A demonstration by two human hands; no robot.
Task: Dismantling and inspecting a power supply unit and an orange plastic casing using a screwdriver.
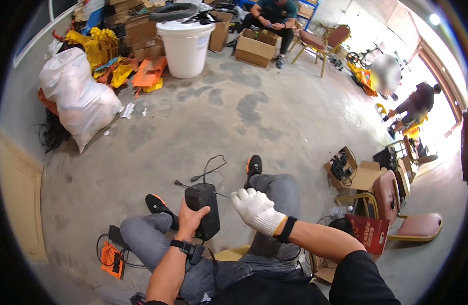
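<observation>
My bare left hand (192, 216) grips a black rectangular power-adapter-like box (206, 206) upright between my knees. Cables (213, 163) with a plug loop out from its top toward the floor. My right hand (252, 208), in a white knitted glove, is closed just right of the box; a thin shaft (224, 195) points from its fingers toward the box, too small to name surely. Beside my left leg lie an orange piece (111, 259) and a dark device (116, 235) with cords.
A white sack (76, 96), white bucket (183, 53) and yellow-orange pieces (147, 73) line the back left. A seated person (272, 20) is behind a carton (254, 51); another (417, 101) is by the doorway. Chairs (414, 226), a cable box (340, 162) and red carton (366, 234) crowd my right.
</observation>
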